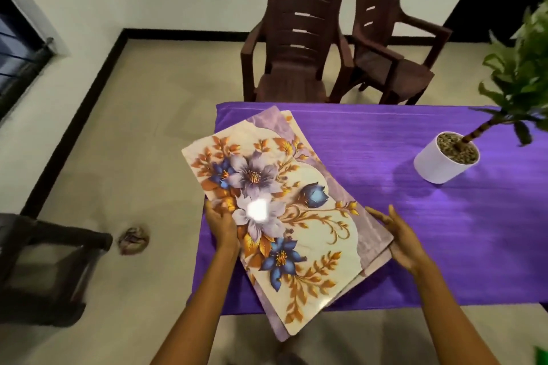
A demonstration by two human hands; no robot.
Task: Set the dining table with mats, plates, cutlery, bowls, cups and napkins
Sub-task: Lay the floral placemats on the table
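Mats [284, 210]: stack of floral placemats, at least 2-3 layers by the offset edges, lying skewed on the near-left corner of table w/ purple cloth [415, 216], near end overhanging the table edge. Left hand [222, 228] on the stack's left edge, fingers curled round it, thumb side on top. Right hand [400, 234] at the right edge, fingers straight and spread, palm facing the stack; contact w/ edge can't tell. White pot [441, 160] stands far right on cloth, well apart from mats, filled w/ pebbles, holds a leafy plant [522, 68]. Two brown plastic chairs [296, 38] beyond table.
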